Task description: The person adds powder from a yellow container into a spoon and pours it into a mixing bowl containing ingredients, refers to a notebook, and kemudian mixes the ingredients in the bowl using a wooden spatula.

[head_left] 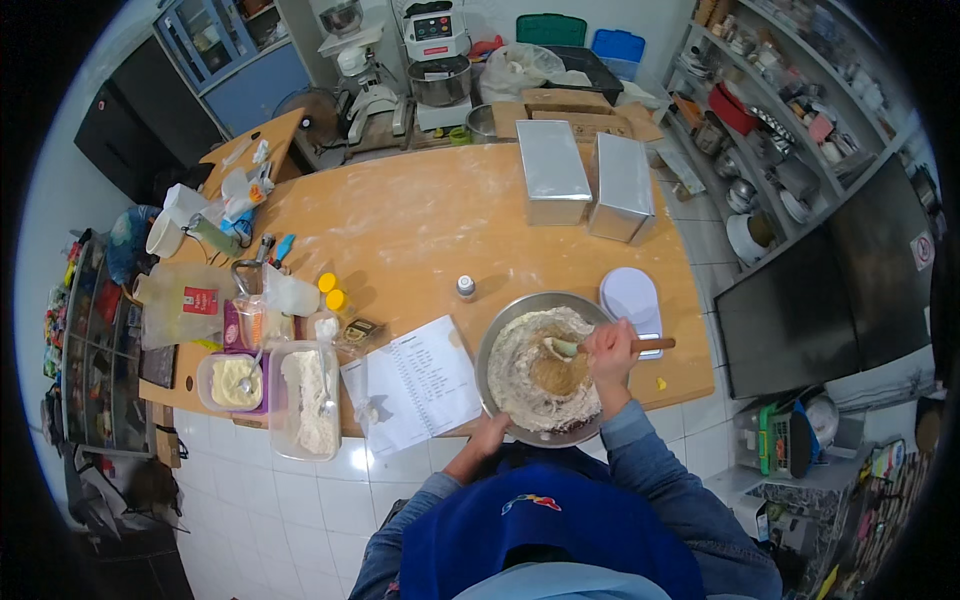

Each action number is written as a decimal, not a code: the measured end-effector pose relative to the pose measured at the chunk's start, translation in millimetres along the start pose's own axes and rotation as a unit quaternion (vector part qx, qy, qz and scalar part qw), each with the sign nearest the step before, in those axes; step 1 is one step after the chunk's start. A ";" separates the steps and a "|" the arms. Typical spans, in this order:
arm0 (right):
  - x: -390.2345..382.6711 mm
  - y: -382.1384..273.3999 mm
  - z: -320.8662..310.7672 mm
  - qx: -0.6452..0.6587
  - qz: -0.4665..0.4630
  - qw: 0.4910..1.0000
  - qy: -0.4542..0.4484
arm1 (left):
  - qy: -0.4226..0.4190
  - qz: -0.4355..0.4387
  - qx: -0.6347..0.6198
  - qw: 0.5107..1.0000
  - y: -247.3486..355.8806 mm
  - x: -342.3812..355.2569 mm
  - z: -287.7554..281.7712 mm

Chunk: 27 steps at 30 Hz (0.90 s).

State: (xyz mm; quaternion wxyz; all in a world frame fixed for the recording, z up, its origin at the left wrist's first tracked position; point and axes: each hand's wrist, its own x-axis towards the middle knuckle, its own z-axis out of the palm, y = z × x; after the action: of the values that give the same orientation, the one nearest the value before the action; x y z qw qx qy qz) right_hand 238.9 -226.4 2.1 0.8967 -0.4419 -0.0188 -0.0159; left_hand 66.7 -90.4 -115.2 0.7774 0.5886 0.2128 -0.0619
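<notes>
Wood and pale green meet in the spatula point(655, 344), which lies across the right side of the metal bowl point(482, 365), right of the frame's centre. Its long axis runs nearly level from left to right: the blade points left into the floury mix point(513, 377), beside a brownish patch, and the handle's end points right, past the bowl's rim. The right hand point(608, 355) has its grip clamped around the handle. The left hand point(487, 436) touches the bowl's lower-left rim; its fingers are partly hidden, so I cannot tell how far its grip closes. Just above and right of the bowl, a white scale point(628, 288) sits on the desk point(390, 230). A printed sheet point(418, 388) lies left of the bowl, and a tub of flour point(305, 455) stands at the lower left.
</notes>
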 end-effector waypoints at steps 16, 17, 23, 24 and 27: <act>-3.2 -74.6 -13.8 0.030 0.173 0.936 -0.304 | -0.023 -0.024 -0.029 0.999 -4.9 2.4 -0.7; -6.7 -67.6 -18.4 0.047 0.196 0.931 -0.303 | -0.021 -0.010 -0.047 0.999 -8.5 3.3 -0.8; -32.8 -10.9 -5.0 0.013 0.163 0.966 -0.202 | -0.008 -0.025 -0.019 0.999 -18.7 4.1 -5.9; -29.9 -4.5 -2.4 0.016 0.164 0.966 -0.202 | -0.007 -0.026 -0.017 0.999 -19.7 3.0 -7.0; -11.3 0.9 10.4 0.050 0.108 0.989 -0.093 | 0.015 -0.029 0.000 0.999 -15.5 3.7 -6.6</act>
State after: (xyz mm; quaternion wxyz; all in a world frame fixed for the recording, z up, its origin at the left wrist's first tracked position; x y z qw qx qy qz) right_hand 227.4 -217.5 7.2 0.9085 -0.3956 -0.0545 0.1233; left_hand 63.0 -88.2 -131.9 0.7721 0.5830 0.2416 -0.0757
